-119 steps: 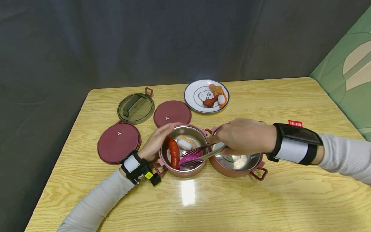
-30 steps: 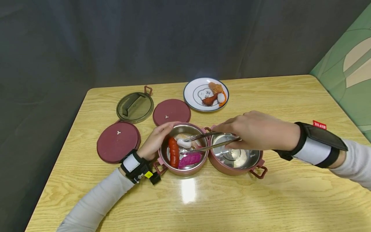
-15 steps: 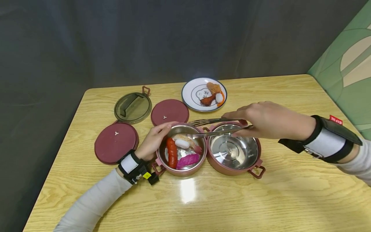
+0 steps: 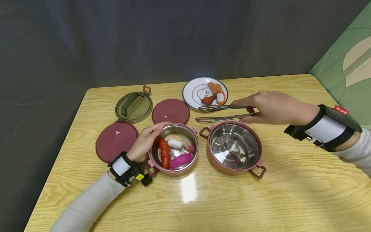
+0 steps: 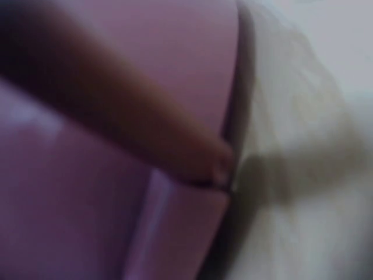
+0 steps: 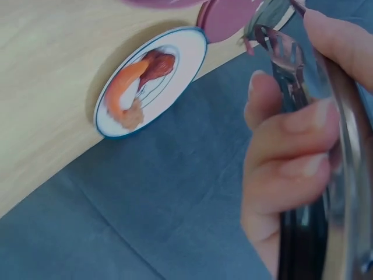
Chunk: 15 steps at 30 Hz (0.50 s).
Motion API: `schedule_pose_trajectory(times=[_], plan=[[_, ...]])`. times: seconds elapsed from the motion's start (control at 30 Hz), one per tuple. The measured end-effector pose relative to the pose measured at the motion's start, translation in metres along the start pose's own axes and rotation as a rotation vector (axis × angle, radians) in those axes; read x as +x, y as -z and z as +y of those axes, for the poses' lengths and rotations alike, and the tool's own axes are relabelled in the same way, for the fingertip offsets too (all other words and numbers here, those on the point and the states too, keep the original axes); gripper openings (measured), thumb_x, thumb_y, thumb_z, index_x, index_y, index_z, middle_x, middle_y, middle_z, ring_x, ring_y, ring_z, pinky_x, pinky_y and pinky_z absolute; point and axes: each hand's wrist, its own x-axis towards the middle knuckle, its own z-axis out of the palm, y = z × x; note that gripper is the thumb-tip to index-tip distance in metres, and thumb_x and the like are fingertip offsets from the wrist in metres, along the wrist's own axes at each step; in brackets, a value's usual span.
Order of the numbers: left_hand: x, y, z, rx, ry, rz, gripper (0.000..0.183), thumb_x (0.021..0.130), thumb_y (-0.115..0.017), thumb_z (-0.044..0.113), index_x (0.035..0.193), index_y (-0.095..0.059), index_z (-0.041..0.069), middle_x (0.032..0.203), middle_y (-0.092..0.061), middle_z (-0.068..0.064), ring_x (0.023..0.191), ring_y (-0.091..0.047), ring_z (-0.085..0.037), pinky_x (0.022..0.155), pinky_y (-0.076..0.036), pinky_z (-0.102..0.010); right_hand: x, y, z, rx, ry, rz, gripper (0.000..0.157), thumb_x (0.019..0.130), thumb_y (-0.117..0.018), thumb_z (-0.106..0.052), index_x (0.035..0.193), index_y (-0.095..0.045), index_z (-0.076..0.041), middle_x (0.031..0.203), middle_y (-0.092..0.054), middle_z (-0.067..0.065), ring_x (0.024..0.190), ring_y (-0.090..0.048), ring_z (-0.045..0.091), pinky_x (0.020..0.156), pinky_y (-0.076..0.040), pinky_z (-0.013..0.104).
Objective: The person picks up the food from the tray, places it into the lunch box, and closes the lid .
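Tongs [image 4: 223,119] in my right grip [image 4: 268,108], fingers curled round, ends apart near back of right pot [image 4: 229,172]. Left grip [image 4: 146,141] holds left pot [image 4: 178,174] by rim, sausage [image 4: 165,154] inside.

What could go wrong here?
The tongs in the right hand look close to the plate and might bump it or its food. The left hand touches the pot of food; an uneven push could perhaps slide it into the other pot beside it.
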Motion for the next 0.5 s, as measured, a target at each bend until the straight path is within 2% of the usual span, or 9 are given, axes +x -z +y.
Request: schedule_pose_trajectory(times=[0.3, 0.5], plan=[[-0.008, 0.018, -0.002, -0.014, 0.044, 0.065, 0.043, 0.106, -0.04, 0.026, 0.143, -0.048, 0.006, 0.144, -0.049, -0.015, 0.131, -0.046, -0.026, 0.11, -0.037, -0.046, 0.007, 0.002, 0.015, -0.044, -0.024, 0.001, 0.05, 0.084, -0.077, -0.027, 0.128, -0.063, -0.009, 0.069, -0.056, -0.005, 0.052, -0.043, 0.006, 0.046, -0.036, 0.023], [-0.013, 0.027, -0.003, 0.015, 0.05, 0.083, 0.045, 0.106, -0.039, 0.028, 0.144, -0.046, 0.004, 0.147, -0.044, -0.015, 0.135, -0.041, -0.028, 0.112, -0.034, -0.051, 0.013, 0.002, 0.023, -0.082, -0.032, -0.003, 0.051, 0.083, -0.078, -0.027, 0.128, -0.062, -0.008, 0.069, -0.055, -0.003, 0.052, -0.043, 0.008, 0.045, -0.034, 0.025]])
